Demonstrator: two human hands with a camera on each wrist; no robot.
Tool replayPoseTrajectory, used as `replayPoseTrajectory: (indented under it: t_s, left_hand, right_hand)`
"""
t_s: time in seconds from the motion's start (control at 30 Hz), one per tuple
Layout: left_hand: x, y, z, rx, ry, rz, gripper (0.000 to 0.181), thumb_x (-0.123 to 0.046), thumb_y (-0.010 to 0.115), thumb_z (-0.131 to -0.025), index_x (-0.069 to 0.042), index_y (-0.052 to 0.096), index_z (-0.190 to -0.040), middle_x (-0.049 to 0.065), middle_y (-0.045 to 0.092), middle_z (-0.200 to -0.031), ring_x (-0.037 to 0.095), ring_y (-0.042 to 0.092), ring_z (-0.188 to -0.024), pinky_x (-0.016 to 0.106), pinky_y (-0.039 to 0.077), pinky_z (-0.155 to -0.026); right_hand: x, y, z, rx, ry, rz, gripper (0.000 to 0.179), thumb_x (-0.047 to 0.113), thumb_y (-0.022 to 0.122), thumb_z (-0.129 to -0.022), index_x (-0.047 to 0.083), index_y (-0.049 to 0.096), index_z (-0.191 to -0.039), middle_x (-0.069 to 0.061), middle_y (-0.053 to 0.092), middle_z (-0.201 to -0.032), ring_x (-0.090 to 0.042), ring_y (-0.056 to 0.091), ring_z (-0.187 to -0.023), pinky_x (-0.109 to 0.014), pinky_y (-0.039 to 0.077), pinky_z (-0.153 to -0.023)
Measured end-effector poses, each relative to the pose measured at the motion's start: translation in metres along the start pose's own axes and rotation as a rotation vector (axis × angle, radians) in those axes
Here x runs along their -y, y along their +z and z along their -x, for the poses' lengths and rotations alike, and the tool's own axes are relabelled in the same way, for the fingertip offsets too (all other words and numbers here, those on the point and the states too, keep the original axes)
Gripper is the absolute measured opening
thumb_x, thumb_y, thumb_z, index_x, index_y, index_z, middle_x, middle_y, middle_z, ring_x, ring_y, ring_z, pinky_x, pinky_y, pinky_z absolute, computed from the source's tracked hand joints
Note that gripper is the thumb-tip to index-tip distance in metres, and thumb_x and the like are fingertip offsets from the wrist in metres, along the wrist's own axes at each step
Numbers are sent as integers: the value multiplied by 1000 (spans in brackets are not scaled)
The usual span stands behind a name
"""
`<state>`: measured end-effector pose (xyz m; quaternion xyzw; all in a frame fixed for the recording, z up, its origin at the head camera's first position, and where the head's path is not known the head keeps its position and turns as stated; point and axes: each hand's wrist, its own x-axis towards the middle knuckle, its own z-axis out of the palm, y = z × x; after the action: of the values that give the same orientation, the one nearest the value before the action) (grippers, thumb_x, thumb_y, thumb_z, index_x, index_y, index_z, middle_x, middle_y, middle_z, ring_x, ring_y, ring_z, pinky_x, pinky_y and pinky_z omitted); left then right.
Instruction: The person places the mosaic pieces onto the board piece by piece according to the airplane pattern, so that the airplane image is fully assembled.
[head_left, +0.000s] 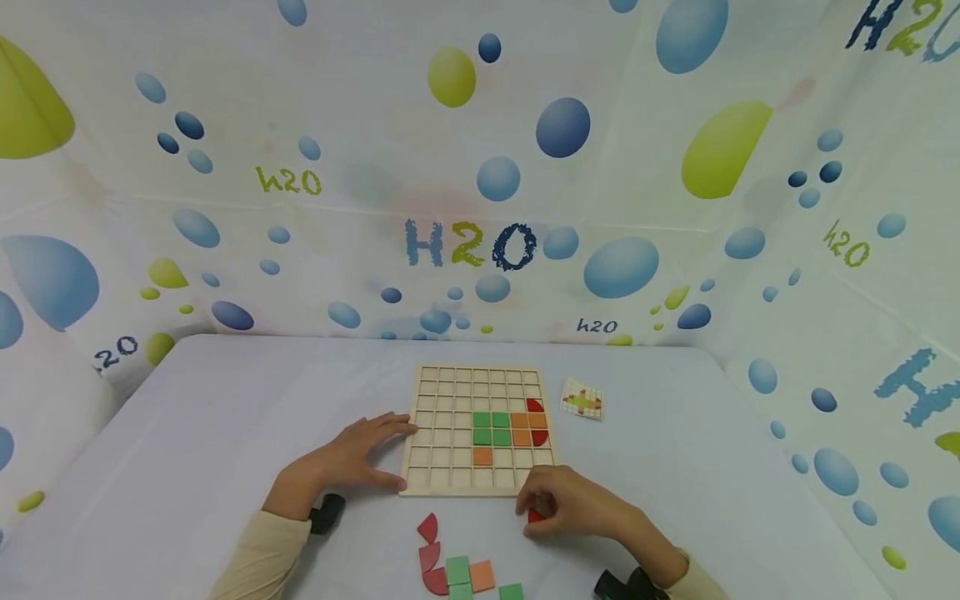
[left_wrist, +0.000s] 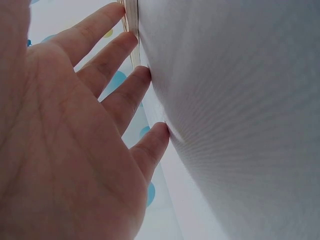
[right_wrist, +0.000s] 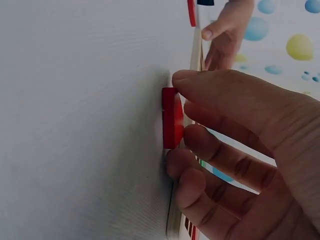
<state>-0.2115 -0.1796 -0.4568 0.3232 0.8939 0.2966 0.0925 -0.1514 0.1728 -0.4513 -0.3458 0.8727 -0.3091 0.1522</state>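
Note:
A wooden grid board [head_left: 442, 433] lies on the white table. My left hand [head_left: 348, 454] rests at its left edge, fingers spread and fairly straight, as the left wrist view also shows. Just below the board's lower right corner, my right hand [head_left: 573, 504] has its thumb and curled fingers around a red quarter-circle tile [right_wrist: 172, 118], which is low at the cloth. On the grid sit several green squares [head_left: 482, 419], orange squares [head_left: 520, 437] and two red quarter-circle tiles [head_left: 539, 437]. One orange square [head_left: 482, 457] stands in the row beneath the green ones.
Loose red quarter-circle tiles [head_left: 429, 556], green squares [head_left: 457, 570] and an orange square [head_left: 482, 576] lie in front of the board. A small pattern card [head_left: 582, 399] is to the board's right. A printed curtain [head_left: 375, 192] hangs behind the table.

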Motion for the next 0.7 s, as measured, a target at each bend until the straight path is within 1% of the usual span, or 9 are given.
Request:
replayPoseTrajectory:
  t_s: [0.13,0.37,0.47,0.6,0.7]
  left_hand:
    - [1,1,0,-3,6,-5,77,-39,82,-75,-8,51,-138,19,42,-148,44,31,-139,69,17,-110]
    - [2,1,1,-4,11,-1,77,-39,82,-75,-8,51,-138,19,42,-148,44,32,-139,69,17,-110]
    - [0,1,1,-2,4,-3,77,-39,82,-75,-8,51,-138,19,42,-148,44,32,-139,69,18,-111]
    - [-1,1,1,1,-3,-5,77,-39,82,-76,-8,51,-138,19,42,-148,44,31,-139,68,17,-111]
    - [0,1,1,0,-3,-1,77,-39,82,-76,-8,50,-139,20,41,-149,44,30,-140,68,17,-111]
  right_hand:
    - [2,0,0,10,-34,24,15,14,78,-82,14,71,-95,9,58,-86,1,50,-72,-15,47,-63]
    - [7,0,2,15,-13,43,17,13,81,-80,16,71,-94,12,59,-87,2,51,-77,-15,49,-68]
    - [6,1,1,12,-24,70,17,12,80,-80,16,71,-93,14,59,-86,3,50,-77,-15,47,-70]
    - [5,2,1,9,-65,103,16,10,78,-80,17,71,-93,15,59,-84,4,50,-76,-14,45,-71]
    - [4,1,-1,1,-107,102,16,9,76,-81,17,71,-93,14,60,-84,3,51,-74,-14,45,-68]
